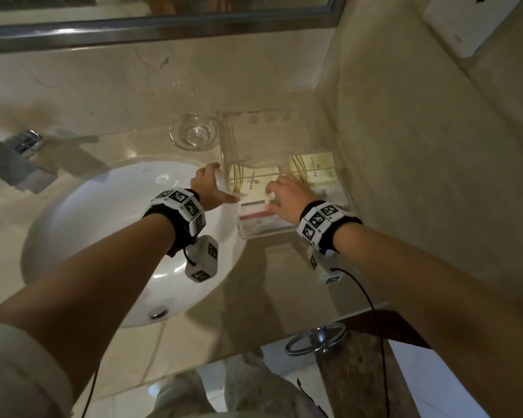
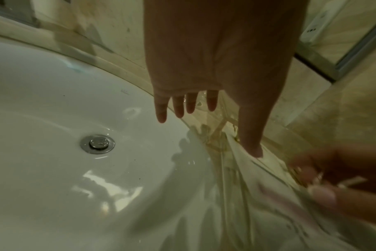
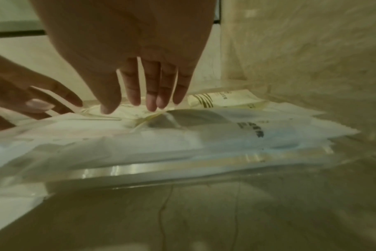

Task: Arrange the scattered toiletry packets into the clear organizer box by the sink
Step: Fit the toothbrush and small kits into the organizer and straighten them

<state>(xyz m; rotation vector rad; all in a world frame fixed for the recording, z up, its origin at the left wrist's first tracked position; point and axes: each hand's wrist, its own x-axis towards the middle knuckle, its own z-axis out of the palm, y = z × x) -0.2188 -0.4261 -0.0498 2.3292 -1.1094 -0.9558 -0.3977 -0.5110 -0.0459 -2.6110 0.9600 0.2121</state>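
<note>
Pressing packets flat: right hand (image 1: 287, 197) grip open, straight fingertips (image 3: 151, 103) on the cream packet (image 1: 254, 182) inside the clear organizer box (image 1: 284, 140); left hand (image 1: 207, 188) open, thumb on its sink-side wall.

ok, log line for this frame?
phase: arranging packets | left hand: open, at organizer box side | right hand: open, fingers over packets

The left hand (image 2: 215, 68) is held spread above the sink (image 2: 54, 101) rim, thumb pressed on pale packets (image 2: 247, 186) right of the drain (image 2: 97, 144)
</note>
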